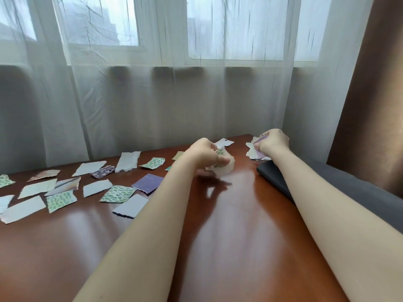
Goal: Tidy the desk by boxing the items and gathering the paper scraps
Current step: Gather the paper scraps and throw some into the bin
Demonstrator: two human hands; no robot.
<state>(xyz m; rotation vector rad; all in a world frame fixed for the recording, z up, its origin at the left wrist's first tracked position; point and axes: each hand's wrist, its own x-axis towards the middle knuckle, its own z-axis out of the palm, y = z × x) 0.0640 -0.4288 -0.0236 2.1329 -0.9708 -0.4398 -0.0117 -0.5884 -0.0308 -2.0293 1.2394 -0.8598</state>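
Observation:
Several torn paper scraps lie across the left and middle of the brown wooden desk [229, 225]: white ones, green-patterned ones [117, 194] and a purple one [148, 183]. My left hand [206, 154] is closed around a small bunch of scraps [224, 167], white and green-patterned, held just above the desk near its far middle. My right hand [273, 141] grips a stack of scraps [254, 152], white and purple, at the far right corner of the desk. A white scrap [223, 143] lies between the two hands.
A dark grey flat object [274, 178] lies at the desk's right edge under my right forearm. A sheer white curtain [152, 94] hangs right behind the desk, and a brown curtain [370, 94] hangs at the right.

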